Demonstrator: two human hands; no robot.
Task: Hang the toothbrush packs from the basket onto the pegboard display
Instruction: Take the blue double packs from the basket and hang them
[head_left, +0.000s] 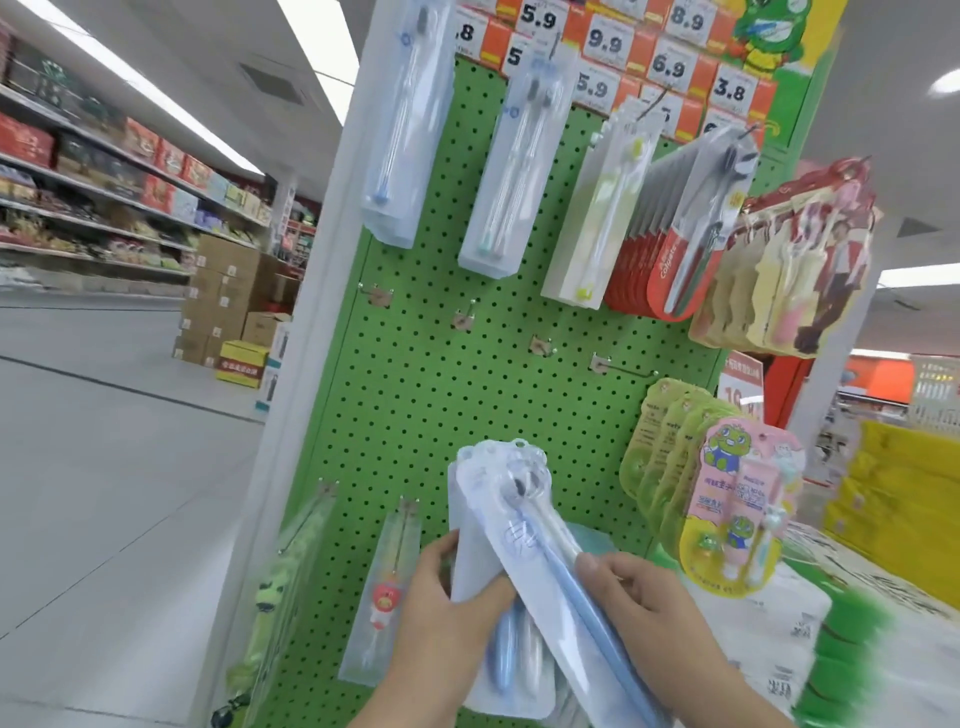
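I hold a small stack of clear toothbrush packs (514, 540) in front of the green pegboard (441, 374), low in the view. My left hand (441, 618) grips the rear packs from the left. My right hand (634, 587) pinches the front pack with a blue-handled brush from the right. The packs' hang holes point up toward a row of bare hooks (540, 345). The basket is out of sight.
Toothbrush packs hang along the top row (498, 171), with red Colgate packs (670, 260) and kids' sets (737, 499) at the right. Price tags (670, 67) line the top. Small packs (384, 587) hang low left. An aisle with stacked cartons (234, 306) lies left.
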